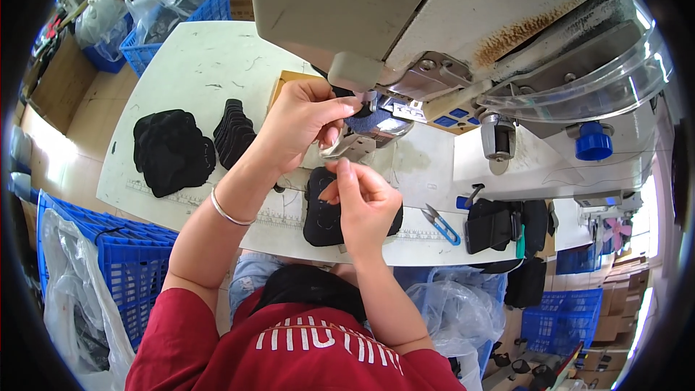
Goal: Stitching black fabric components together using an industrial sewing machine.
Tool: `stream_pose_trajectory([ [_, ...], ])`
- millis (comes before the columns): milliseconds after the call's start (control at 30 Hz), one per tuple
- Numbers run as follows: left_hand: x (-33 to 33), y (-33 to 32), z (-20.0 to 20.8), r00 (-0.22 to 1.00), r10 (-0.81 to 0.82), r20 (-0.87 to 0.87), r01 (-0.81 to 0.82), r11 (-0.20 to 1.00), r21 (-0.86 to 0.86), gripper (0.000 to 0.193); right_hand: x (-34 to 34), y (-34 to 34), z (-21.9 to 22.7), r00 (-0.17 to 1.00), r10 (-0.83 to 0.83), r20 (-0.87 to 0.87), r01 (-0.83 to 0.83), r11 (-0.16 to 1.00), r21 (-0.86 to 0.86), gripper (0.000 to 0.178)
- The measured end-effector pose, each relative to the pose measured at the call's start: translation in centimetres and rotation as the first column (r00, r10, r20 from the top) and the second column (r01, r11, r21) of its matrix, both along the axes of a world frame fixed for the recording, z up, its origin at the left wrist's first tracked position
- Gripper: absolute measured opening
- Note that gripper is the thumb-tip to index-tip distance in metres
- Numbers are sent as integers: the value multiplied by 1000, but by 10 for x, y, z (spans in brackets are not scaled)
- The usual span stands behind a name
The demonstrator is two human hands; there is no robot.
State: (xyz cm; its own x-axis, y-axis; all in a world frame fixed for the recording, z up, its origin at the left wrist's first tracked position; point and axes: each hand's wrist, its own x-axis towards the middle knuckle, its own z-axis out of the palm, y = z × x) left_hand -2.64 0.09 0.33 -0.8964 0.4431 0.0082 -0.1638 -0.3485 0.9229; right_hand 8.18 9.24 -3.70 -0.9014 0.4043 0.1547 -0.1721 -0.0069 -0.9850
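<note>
At the sewing machine [376, 129], my left hand [308, 119] is closed, thumb and forefinger pinching a small black fabric piece [364, 110] by the needle area. Much of that piece is hidden by the fingers and the machine. My right hand [364, 206] is closed in a pinch just below the machine's metal arm; whatever lies between its fingertips is too small to make out. Under the right hand, black fabric pieces [318, 223] lie at the table's near edge, partly covered by it.
On the white table [188, 58] lie a pile of black fabric pieces [172, 152] and a fanned stack of narrow black strips [233, 130]. Blue thread snips [443, 226] and a black phone [489, 232] are at right. Blue crates [134, 268] flank the table; the machine head overhangs.
</note>
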Motion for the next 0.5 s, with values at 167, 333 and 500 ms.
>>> stream_pose_trajectory([
  [167,6,4,-4,999,53,-10,-53,999,12,11,10,-5,-10,999,37,8,-37,999,-35,21],
  [333,14,8,-7,991,135,-6,-135,991,-11,16,15,-1,-12,997,58,53,-55,997,-57,16],
  [500,15,11,-8,985,171,-8,-171,985,-1,25,19,1,-15,997,48,54,-46,998,-48,16],
])
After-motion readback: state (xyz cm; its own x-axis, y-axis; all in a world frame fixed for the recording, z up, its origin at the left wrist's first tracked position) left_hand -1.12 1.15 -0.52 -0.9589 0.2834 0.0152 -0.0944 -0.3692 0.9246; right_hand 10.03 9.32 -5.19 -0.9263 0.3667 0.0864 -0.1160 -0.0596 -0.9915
